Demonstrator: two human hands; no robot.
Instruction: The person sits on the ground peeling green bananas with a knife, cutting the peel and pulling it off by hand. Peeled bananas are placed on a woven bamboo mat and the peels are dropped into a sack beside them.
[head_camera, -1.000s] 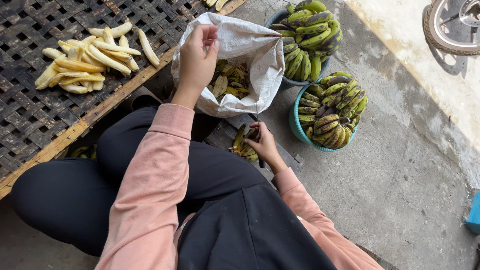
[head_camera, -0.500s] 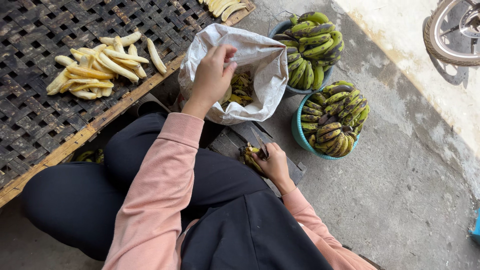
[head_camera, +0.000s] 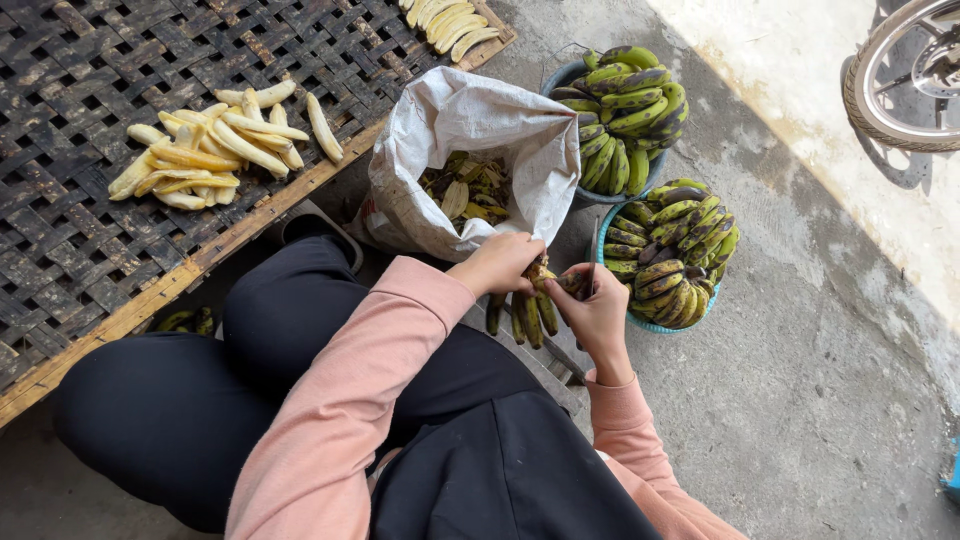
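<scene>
Your left hand (head_camera: 497, 265) has come back from the mouth of the crumpled white woven sack (head_camera: 470, 150), where it was a moment ago, and it now meets your right hand (head_camera: 597, 305) over a small bunch of dark-spotted green bananas (head_camera: 525, 312). The left grip is closed on the stalk end of this bunch; the right grip is closed narrow around a thin dark blade (head_camera: 593, 262) and also touches the bunch, just above your lap.

As I judge it, the peeling is only partly done. A pile of pale yellow peeled bananas (head_camera: 205, 150) lies on the dark woven bamboo mat with a wooden frame (head_camera: 70, 250), and a second small row (head_camera: 445, 18) sits at its far edge. The sack holds many yellow-green peels. Much is left — the dark blue plastic basin (head_camera: 598, 195) and the light blue plastic basin (head_camera: 655, 322) are both full of unpeeled bananas.

You sit low on a grey concrete floor (head_camera: 800, 380) outdoors — a spoked wheel (head_camera: 900, 80) stands at the upper right in sunlight.
</scene>
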